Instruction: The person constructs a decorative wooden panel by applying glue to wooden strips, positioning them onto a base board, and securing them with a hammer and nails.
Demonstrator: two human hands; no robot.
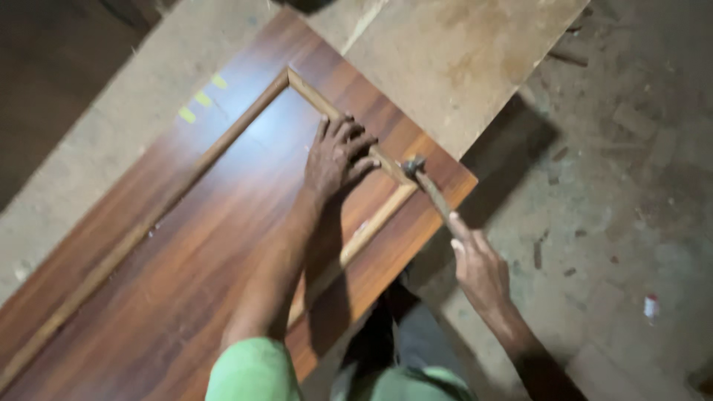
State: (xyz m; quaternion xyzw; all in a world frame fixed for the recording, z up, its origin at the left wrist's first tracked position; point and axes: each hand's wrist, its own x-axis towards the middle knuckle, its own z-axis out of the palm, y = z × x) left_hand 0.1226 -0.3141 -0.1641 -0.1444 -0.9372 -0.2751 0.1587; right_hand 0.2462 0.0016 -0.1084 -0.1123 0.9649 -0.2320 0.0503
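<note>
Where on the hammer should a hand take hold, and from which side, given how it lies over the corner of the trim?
Likely best at the lower end of the hammer handle, coming from the floor side, where the right hand has its grip. The head rests over the trim strip corner on the wood panel, and the left hand crowds that end.

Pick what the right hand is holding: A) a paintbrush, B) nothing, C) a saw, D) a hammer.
D: the right hand grips the handle of a hammer, its head at the corner of the wooden trim beside the left hand.
</note>
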